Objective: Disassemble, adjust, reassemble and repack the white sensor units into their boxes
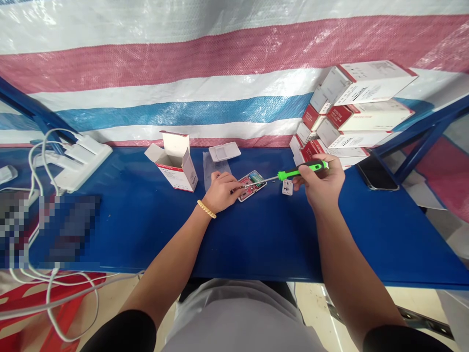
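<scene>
A green and black screwdriver [302, 171] is gripped in my right hand [325, 183], its shaft pointing left. The tip lies over a small white device casing with a red circuit board [250, 187] in it. My left hand [221, 191] rests at the casing's left edge, fingers pressed together there; whether they pinch the casing or steady it from above is partly hidden. Right of the casing, beneath the screwdriver, lies a small white square part [287, 187] with dark markings. Behind my left hand are a white plastic cover [224, 152] and a clear plastic bag [211, 168].
An opened white and red carton [176, 168] stands to the left. Several similar boxes [373, 83] are stacked at the back right, beside a dark phone [377, 171]. A white power strip [84, 161] with trailing cables sits far left on the blue table [256, 244].
</scene>
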`<state>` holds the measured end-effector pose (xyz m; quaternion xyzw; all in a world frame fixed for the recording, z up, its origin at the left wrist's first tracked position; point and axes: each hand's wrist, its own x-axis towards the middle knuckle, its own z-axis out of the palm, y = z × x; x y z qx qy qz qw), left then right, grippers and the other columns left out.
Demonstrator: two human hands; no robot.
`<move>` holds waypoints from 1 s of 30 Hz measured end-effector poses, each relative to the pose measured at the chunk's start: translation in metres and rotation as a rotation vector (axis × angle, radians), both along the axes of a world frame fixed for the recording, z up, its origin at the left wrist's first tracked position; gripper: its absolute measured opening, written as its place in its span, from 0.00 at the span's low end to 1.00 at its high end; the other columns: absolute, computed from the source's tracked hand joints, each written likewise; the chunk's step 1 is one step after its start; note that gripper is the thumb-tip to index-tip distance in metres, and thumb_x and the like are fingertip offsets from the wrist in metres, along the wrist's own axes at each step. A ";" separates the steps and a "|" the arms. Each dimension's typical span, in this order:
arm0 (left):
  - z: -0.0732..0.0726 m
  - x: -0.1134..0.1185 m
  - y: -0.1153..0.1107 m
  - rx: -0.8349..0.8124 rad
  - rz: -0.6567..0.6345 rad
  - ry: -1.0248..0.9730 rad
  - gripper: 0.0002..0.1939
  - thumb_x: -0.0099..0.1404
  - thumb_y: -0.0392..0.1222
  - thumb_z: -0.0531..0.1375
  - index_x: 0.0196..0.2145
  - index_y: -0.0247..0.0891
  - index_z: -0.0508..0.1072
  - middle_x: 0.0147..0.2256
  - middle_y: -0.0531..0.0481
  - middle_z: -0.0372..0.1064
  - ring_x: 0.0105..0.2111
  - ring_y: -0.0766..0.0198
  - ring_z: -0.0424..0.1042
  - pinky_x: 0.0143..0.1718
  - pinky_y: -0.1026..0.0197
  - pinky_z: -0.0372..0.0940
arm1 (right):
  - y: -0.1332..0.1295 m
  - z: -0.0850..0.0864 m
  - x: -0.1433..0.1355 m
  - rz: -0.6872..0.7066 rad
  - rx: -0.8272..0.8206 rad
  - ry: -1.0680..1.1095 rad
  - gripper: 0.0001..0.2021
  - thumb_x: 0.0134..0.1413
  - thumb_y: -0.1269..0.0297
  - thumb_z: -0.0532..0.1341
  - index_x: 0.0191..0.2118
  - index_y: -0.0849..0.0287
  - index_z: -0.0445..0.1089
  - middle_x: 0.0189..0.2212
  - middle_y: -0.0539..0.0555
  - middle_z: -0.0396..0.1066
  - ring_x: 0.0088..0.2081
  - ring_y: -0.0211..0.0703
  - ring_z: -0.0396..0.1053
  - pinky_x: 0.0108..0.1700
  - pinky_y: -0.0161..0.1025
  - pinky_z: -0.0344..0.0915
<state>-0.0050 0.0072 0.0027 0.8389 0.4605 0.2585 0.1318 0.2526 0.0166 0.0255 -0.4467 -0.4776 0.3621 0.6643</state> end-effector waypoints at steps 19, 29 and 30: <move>0.004 0.003 -0.001 -0.025 0.126 -0.030 0.13 0.62 0.51 0.62 0.38 0.40 0.76 0.40 0.48 0.75 0.44 0.57 0.70 0.51 0.51 0.52 | 0.019 -0.035 -0.025 0.046 0.100 -0.007 0.32 0.50 0.55 0.67 0.56 0.40 0.48 0.34 0.47 0.70 0.33 0.45 0.75 0.31 0.50 0.78; 0.006 -0.005 -0.002 -0.146 0.088 0.072 0.45 0.48 0.66 0.65 0.57 0.37 0.64 0.51 0.40 0.68 0.53 0.46 0.64 0.54 0.46 0.52 | 0.057 -0.022 -0.001 -0.053 0.321 -0.027 0.30 0.45 0.52 0.69 0.51 0.40 0.53 0.30 0.45 0.65 0.17 0.32 0.62 0.21 0.39 0.68; 0.005 -0.004 -0.002 -0.154 0.083 0.094 0.46 0.48 0.67 0.65 0.57 0.36 0.64 0.51 0.40 0.68 0.53 0.45 0.64 0.53 0.46 0.52 | 0.060 -0.018 -0.001 -0.048 0.343 -0.041 0.30 0.45 0.52 0.69 0.52 0.40 0.55 0.29 0.45 0.65 0.17 0.32 0.61 0.21 0.38 0.66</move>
